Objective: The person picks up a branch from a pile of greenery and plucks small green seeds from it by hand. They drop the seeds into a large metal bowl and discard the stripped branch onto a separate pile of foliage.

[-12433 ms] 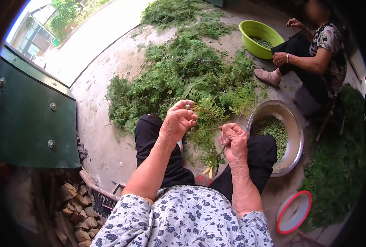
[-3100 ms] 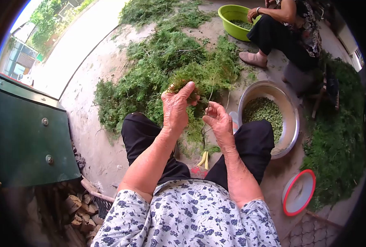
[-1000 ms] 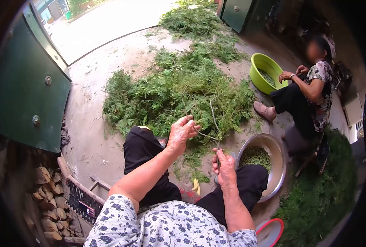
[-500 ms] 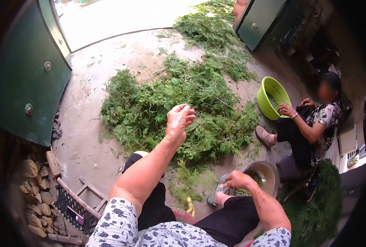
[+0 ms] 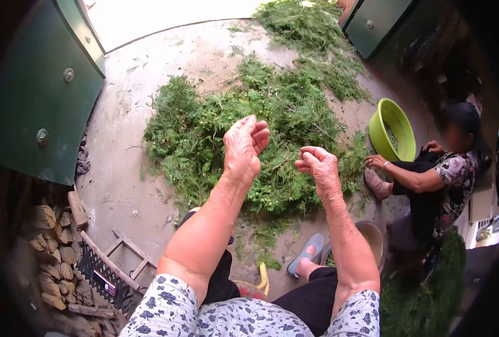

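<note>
My left hand [image 5: 245,140] is raised in front of a large heap of green conifer branches [image 5: 204,135]. Its thumb and fingers are drawn together, and whatever they hold, if anything, is hidden. To its right, my right hand [image 5: 320,168] is pinched in front of the heap's right part; nothing I can name shows between the fingertips. Below it, a metal basin [image 5: 376,238] with small green pieces is mostly covered by my right forearm. Loose sprigs [image 5: 266,233] lie on the floor between my feet and the heap.
At the right, a seated co-worker [image 5: 429,180] has a hand near a lime-green tub [image 5: 379,135] holding green pieces. Stacked firewood [image 5: 53,258], a wooden frame [image 5: 128,250] and a black crate [image 5: 95,267] stand lower left. Green metal doors [image 5: 41,101] flank the bright doorway. Dark greenery [image 5: 429,292] lies lower right.
My right hand has risen from beside the metal basin to the heap, near my left hand. The blurred green sprig near it is gone. The co-worker's hand has lowered from the tub's rim.
</note>
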Tool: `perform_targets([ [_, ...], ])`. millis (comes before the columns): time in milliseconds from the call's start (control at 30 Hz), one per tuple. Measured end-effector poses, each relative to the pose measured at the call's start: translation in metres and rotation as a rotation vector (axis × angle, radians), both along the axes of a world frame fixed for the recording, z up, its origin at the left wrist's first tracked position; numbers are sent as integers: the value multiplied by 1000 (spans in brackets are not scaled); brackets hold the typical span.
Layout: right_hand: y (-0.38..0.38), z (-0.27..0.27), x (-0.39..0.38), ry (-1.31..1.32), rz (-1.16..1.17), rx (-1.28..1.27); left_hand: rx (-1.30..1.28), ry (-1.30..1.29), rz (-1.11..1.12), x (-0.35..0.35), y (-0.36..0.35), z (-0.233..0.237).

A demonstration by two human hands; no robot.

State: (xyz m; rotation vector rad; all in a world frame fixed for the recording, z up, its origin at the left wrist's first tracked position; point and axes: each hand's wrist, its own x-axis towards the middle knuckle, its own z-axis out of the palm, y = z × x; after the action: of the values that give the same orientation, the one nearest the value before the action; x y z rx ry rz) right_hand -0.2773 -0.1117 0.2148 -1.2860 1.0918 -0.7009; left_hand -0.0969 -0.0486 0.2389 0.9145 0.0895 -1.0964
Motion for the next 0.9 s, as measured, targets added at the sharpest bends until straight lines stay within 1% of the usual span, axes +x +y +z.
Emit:
perform_targets([
  [100, 32, -75, -33, 167, 30, 140, -29, 41, 53, 14, 4, -3],
  [233, 65, -153, -57, 329, -13, 358, -41, 116, 128, 36, 8, -7],
  [333, 73, -188, -58, 363, -9, 450, -32, 134, 153, 43, 12, -4],
  [400, 70, -206, -48, 308, -92, 521, -63, 107, 139, 47, 16, -6],
  [433, 68, -214, -43, 314, -93, 531, -66, 103, 137, 50, 17, -6],
  [500, 56, -228, -32, 288, -282, 236, -31, 97, 160, 52, 20, -5],
  [533, 43, -248, -36, 406, -164, 40, -33, 86, 159, 53, 20, -6],
  [567, 29, -270, -41, 407, -168, 45, -36, 73, 156, 53, 21, -7],
  [600, 16, -293, -44, 566, -177, -224, -37, 70, 136, 53, 21, -7],
  [633, 6, -302, -45, 713, -179, -498, -31, 64, 138, 53, 21, -7],
  [700, -13, -305, -54, 706, -257, -266, -52, 81, 95, 53, 20, -8],
  [733, -8, -249, -35, 506, -339, 153, -58, 76, 85, 51, 19, -9],
  [767, -9, -247, -36, 504, -356, 272, -55, 74, 84, 49, 18, -9],
  [867, -6, -260, -38, 526, -309, 302, -57, 86, 22, 43, 13, -8],
  [900, -3, -266, -38, 522, -245, 302, -54, 85, 20, 41, 13, -8],
])
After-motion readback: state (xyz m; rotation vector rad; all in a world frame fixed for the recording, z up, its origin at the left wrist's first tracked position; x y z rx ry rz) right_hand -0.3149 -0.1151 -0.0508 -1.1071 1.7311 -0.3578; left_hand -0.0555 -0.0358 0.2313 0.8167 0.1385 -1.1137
